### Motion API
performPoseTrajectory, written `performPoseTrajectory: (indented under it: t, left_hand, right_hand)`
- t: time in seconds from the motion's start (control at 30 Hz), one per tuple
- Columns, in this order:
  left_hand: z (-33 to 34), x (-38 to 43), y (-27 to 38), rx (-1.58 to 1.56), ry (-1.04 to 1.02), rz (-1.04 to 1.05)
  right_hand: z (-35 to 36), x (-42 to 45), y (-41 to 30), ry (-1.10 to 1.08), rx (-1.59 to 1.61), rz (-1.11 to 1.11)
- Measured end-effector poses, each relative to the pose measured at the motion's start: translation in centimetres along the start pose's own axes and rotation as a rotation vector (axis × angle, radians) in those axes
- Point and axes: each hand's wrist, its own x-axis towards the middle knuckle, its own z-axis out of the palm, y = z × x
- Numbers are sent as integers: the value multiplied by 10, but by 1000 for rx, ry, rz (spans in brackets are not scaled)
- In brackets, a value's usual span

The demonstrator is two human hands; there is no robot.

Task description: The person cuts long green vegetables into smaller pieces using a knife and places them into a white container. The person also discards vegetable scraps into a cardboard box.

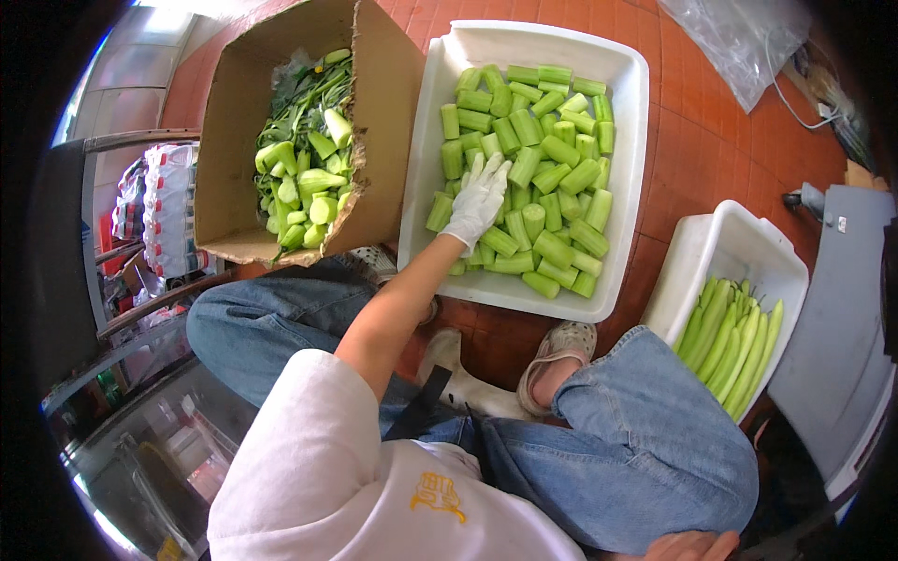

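My left hand (480,203), in a white glove, lies palm down on cut cylindrical pieces of green gourd (561,149), which look like luffa. Its fingers are slightly apart, and no piece shows clearly inside its grasp. These pieces are heaped in a large white plastic tub (635,175) on the floor before me. At the bottom edge, my bare right hand (691,547) rests by my right thigh; much of it is cut off by the frame. Left of the tub, an open cardboard box (386,140) holds gourd ends (319,182) and leafy green scraps (302,116).
A smaller white bin (691,259) at right holds several long green vegetables (729,336). Beside it stands a grey panel (821,294) with a caster. Clear plastic sheeting (744,42) lies on the red tile floor (677,140). Packed bottles (168,210) sit on a rack at left.
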Motion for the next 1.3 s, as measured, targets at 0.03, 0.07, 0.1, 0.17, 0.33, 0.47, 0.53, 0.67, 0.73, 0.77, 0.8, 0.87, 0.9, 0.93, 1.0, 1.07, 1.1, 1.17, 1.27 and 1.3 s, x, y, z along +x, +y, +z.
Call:
performPoseTrajectory:
  t: [0.03,0.07,0.1,0.17,0.33,0.47,0.53,0.67,0.73,0.77,0.8,0.87,0.9,0.93,1.0,1.07,1.1,1.17,1.27,1.3]
  left_hand:
    - [0,-7,2,46,-17,-38]
    - [0,-17,8,-51,73,-78]
    - [-1,-25,14,-76,118,-98]
    - [-8,-36,31,-123,142,-196]
    - [-30,7,71,-128,299,-209]
    - [-27,61,97,-12,80,-533]
    - [-33,62,103,-82,-25,-610]
    - [-76,4,129,-1470,5,-504]
    - [-101,-56,150,-1875,-54,-303]
    - [-115,-83,163,-2032,-46,-68]
    - [-127,-109,175,-2015,13,-83]
    - [-150,-149,194,-2017,63,-22]
    - [-161,-164,200,-2005,63,-75]
    - [-168,-176,205,-1991,86,-60]
    - [-178,-199,211,-1984,121,-7]
    - [-181,-214,211,-1990,146,18]
    - [-181,-220,209,-1993,158,32]
    - [-180,-233,208,-1987,185,61]
    - [-180,-247,207,-1985,196,112]
    - [-182,-249,208,-1985,198,134]
  right_hand:
    - [3,-2,4,52,-3,-89]
    - [5,-1,4,23,22,-35]
    - [7,-1,5,-8,46,18]
    - [11,2,5,-55,72,85]
    - [19,1,15,-136,131,90]
    - [21,-3,14,-131,25,157]
    - [20,-5,8,-64,-64,206]
    - [19,-10,17,179,-198,99]
    - [20,-14,40,247,-252,50]
    - [20,-16,58,290,-453,55]
    - [19,-18,81,412,-553,28]
    - [17,-20,117,408,-638,141]
    - [14,-20,132,371,-657,194]
    - [13,-20,147,344,-706,217]
    - [11,-22,167,236,-810,160]
    - [11,-24,178,152,-949,89]
    - [11,-25,182,118,-1016,57]
    - [11,-28,187,61,-1072,-1]
    - [14,-32,193,14,-1025,-25]
    - [15,-34,195,8,-1061,-42]
